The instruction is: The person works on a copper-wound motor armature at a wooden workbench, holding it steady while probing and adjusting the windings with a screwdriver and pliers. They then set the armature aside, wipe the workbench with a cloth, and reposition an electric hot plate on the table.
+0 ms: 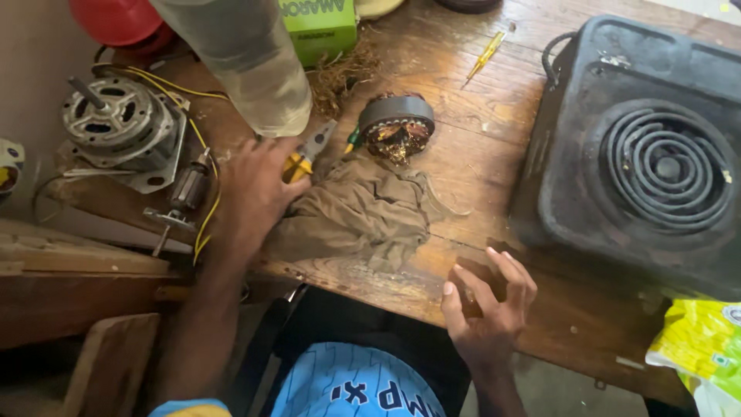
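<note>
Reaching across the wooden counter [494, 131], the left hand [251, 193] clenches its fingers on yellow-handled pliers [305, 158], beside the brown rag [359, 212]. The right hand [486, 305] rests released at the counter's edge (holding nothing); pliers likely need bringing to the wound stator [396, 127].

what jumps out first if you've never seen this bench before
The black hotplate with its spiral coil fills the right of the wooden table. Mid-table a stator wound with copper sits behind a brown rag, and a grey motor with yellow wires stands at far left. The left hand rests on yellow-handled pliers; the right hand hovers open at the near edge.
</note>
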A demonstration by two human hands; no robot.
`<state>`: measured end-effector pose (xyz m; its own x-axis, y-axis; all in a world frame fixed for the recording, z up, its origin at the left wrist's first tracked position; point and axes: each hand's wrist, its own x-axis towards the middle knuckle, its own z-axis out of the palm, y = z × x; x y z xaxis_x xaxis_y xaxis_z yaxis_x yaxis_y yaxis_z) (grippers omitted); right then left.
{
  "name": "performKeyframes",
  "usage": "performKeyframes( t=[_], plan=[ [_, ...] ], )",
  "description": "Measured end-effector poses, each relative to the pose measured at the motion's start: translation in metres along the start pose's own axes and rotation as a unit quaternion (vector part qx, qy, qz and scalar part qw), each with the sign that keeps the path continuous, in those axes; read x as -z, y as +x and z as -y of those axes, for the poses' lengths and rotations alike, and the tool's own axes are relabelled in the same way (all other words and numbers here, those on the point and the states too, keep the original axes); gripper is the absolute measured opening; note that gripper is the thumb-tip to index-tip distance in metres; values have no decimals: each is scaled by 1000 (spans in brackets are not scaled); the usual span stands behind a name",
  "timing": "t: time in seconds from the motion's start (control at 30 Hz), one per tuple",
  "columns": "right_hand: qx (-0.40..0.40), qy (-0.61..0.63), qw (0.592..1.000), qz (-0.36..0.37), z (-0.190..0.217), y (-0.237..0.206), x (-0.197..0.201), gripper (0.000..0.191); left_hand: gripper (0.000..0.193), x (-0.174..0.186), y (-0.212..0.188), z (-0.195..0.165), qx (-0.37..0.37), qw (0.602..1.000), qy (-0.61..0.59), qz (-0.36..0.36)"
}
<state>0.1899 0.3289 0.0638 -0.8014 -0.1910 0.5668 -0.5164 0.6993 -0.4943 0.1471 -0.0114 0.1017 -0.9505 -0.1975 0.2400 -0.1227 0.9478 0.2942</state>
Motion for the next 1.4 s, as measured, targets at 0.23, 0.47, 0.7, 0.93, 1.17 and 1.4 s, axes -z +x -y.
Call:
performKeyframes(
  t=[0.23,0.47,0.7,0.93,1.17,1.4],
  plan=[
    [-7,-4,1000,0,0,3,-2,28,46,-3,9,-7,-24,1000,11,-14],
    [-6,7,1000,-8,1,5,-5,29,35,-9,13,-33,36,967,-183,173],
    [-5,3,1000,-1,-9,6,4,31,27,-24,25,-26,-69,982,-174,23],
    [-16,9,1000,-11,-7,3,10,32,23,-50,37,-28,-12,988,60,139],
    [-16,12,1000,-18,-10,0,17,31,33,-24,41,-41,42,986,77,144],
    [-76,140,985,-65,-17,0,22,26,25,63,-8,-77,70,990,-116,-46]
  ],
)
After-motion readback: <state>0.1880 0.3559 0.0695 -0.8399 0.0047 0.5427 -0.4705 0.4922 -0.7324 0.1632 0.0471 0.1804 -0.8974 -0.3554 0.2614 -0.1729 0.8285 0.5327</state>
